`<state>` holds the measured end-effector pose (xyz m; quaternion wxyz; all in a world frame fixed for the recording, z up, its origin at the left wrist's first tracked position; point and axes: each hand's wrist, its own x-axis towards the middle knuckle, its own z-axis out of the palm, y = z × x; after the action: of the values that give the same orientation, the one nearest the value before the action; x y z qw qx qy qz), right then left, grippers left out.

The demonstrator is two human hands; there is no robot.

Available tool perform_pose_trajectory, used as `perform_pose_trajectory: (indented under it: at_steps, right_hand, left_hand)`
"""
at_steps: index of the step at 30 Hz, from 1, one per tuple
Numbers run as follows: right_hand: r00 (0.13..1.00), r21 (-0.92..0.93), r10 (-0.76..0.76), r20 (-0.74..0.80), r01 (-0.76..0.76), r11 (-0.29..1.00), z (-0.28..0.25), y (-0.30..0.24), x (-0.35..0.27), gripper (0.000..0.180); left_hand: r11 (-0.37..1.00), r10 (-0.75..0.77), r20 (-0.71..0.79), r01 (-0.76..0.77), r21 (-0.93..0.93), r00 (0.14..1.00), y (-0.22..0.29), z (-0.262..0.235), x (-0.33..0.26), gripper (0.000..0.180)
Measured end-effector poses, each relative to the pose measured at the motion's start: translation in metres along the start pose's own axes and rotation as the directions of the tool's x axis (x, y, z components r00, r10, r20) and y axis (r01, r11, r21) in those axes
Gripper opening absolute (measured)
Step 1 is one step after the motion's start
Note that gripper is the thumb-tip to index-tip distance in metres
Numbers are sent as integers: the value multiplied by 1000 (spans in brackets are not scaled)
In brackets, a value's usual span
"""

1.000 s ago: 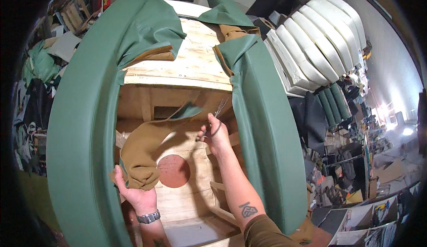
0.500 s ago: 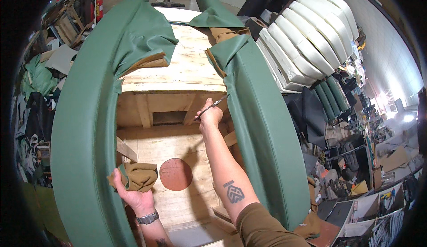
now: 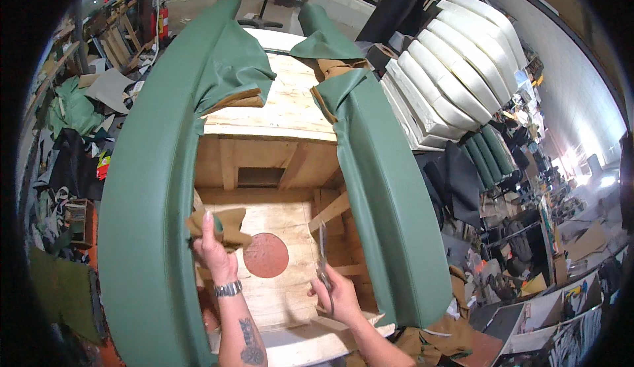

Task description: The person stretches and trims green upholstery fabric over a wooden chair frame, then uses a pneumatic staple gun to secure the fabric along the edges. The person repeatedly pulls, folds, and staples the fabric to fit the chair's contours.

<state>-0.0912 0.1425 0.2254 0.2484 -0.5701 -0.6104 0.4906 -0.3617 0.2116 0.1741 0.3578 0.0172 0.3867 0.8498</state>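
Note:
My left hand (image 3: 214,251) grips a crumpled scrap of green upholstery material (image 3: 232,227), its brown backing facing up, thumb pointing upward. The hand is over the frame's open inside, beside the left padded arm (image 3: 148,202), which is covered in green leather-like material. My right hand (image 3: 341,295) holds scissors (image 3: 323,251) by the handles, blades pointing away from me. They hang above the open wooden frame (image 3: 271,119), left of the right green padded arm (image 3: 396,202). Loose cover flaps (image 3: 231,79) with brown backing lie folded over the frame's far board.
White foam cushions (image 3: 456,70) are stacked at the far right, with green rolls (image 3: 489,155) beneath. Brown-backed scraps (image 3: 436,344) lie at the near right. A reddish round patch (image 3: 266,255) shows inside the frame. Cluttered shelves line the left.
My right hand has drawn back toward me with the scissors, away from the frame's far inner corner. My left hand has shifted slightly forward, still holding the scrap. The view has shifted a little.

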Motion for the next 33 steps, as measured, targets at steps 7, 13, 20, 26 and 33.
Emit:
perform_pose_trajectory:
  at_steps: [7,13,20,26,33]
  right_hand:
    - [926,94,-232,-298,270,958,-6,42,-147,78]
    - [768,-104,-478,-426,483,869,-29,37,-197,92]
    - [876,332,-317,-363,440,834,40,39,-205,96]
    - [970,687,-233,74,120,717,124,42,-244,82]
    - [839,323,-467,-280,541,777,101,27,-223,60]
  left_hand:
    - [989,-53,403,-8,148,914,35,27,-48,24]
    - [996,-82,619,91,17,781,166,-29,-207,42]
    - [968,-121,899,251,13,421,278,-147,-280,71]
    - [924,-367,589,207,322,720,276,-236,-326,70]
    - [960,-265,79,271,-77,961,250,-326,-337,33]
